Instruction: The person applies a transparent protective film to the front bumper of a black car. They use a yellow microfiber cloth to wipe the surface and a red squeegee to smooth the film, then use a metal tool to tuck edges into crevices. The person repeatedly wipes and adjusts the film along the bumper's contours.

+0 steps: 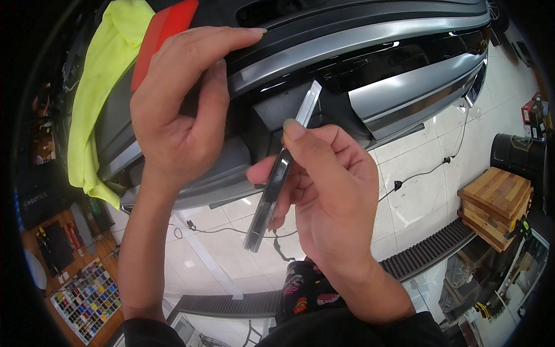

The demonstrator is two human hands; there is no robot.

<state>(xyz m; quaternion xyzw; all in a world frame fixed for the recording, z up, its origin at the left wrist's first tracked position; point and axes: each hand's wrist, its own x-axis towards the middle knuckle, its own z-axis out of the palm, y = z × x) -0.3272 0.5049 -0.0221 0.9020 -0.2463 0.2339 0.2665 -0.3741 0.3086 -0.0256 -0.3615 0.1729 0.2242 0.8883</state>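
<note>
Snap-off knife [282, 166] sits aslant in the right hand [341, 191], whose grip pinches it between thumb and fingers, silver end pointing up and away. Left of it, the left hand [179, 110] curves with thumb near forefinger; a flat red squeegee [165, 23] shows behind it, but I cannot tell whether that grip closes on it. A yellow-green cloth [98, 87] hangs beside, near silver-and-black car bodywork [416, 87]. At lower left, a swatch tray [87, 301] full of small multicoloured pieces lies on a wooden tabletop [68, 272]. At right, a wooden box [494, 191], contents hidden, stands before a black case [511, 153].
</note>
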